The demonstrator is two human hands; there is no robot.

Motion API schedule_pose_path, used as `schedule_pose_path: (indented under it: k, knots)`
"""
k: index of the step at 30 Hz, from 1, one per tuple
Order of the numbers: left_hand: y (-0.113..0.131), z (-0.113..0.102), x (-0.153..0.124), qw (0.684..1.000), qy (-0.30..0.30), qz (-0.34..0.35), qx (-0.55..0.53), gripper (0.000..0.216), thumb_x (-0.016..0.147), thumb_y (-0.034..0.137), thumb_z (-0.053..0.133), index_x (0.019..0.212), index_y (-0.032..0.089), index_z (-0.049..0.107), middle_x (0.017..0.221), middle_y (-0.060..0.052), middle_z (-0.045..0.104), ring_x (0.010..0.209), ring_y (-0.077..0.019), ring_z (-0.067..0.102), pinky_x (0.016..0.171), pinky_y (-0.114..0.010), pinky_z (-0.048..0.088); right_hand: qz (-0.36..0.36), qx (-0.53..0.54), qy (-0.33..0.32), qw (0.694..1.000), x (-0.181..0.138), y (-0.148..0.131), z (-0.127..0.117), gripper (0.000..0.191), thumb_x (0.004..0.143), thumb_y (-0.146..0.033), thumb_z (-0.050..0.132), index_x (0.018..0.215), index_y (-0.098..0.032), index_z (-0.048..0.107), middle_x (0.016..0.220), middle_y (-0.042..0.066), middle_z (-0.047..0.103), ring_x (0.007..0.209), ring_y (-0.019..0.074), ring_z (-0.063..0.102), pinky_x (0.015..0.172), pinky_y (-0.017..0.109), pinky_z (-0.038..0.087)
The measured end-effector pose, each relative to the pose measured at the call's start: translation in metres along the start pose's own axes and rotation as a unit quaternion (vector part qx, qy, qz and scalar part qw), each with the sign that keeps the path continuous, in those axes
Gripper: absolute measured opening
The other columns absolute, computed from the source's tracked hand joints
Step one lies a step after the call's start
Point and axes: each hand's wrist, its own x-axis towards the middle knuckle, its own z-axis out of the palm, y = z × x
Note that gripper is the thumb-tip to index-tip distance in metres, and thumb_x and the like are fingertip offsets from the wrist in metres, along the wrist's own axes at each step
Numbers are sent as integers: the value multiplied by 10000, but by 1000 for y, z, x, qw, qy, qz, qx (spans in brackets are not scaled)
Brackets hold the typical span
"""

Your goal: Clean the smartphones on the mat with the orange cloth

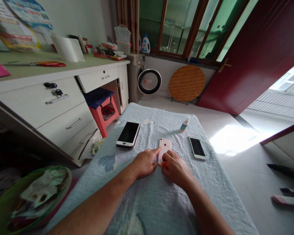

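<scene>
A pale pink smartphone (165, 143) lies face down on the light blue quilted cloth (147, 195), its back with an apple logo facing up. My left hand (145, 162) holds its left edge, the index finger stretched onto the back and the thumb by the lower corner. Over the phone's lower right part, my right hand (175, 166) is closed, with fingers curled and pressed together; what sits between the fingertips is hidden. To the left lies a larger white-framed phone (128, 133) with a dark screen. A smaller white phone (197, 148) and an upright small spray bottle (184, 125) are on the right.
Left stands a white desk (58, 104) with scissors (49, 64) and a paper roll (66, 49) on top. A red stool (101, 114) is beside it. A green basin (63, 192) holds waste. Behind are a washing machine with open door (149, 81) and a round wooden board (187, 83).
</scene>
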Motion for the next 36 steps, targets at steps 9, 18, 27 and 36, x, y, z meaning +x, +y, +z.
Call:
schedule_pose_path:
  k: [9,18,27,36]
  knots:
    - [-3,3,0,1000,8,-4,-3,628,811,216,479,1417,228,314,1348,-76,533,1178,-232,546,974,-352,440,-42,8,21,999,10,-10,7,63,846,-191,510,840,-175,571,892,46,542,779,149,489,692,255,360]
    - [0,1,0,1000,8,3,21,706,727,128,499,1409,214,336,1321,-61,558,1133,-230,565,981,-338,434,-9,66,-14,998,1,25,-11,132,856,-218,533,754,-186,610,841,11,523,742,112,499,664,215,353]
    - [26,-7,-6,990,31,98,97,208,852,158,453,967,221,614,993,-29,653,932,-201,573,862,-316,455,62,47,75,994,10,28,2,213,912,-289,465,768,-192,588,806,4,521,721,114,498,648,221,339]
    - [47,9,-12,973,23,162,164,158,883,176,463,988,168,580,934,-71,622,913,-231,531,796,-362,443,17,58,107,992,16,35,12,306,951,-346,415,946,-247,705,907,41,536,840,145,505,795,250,404]
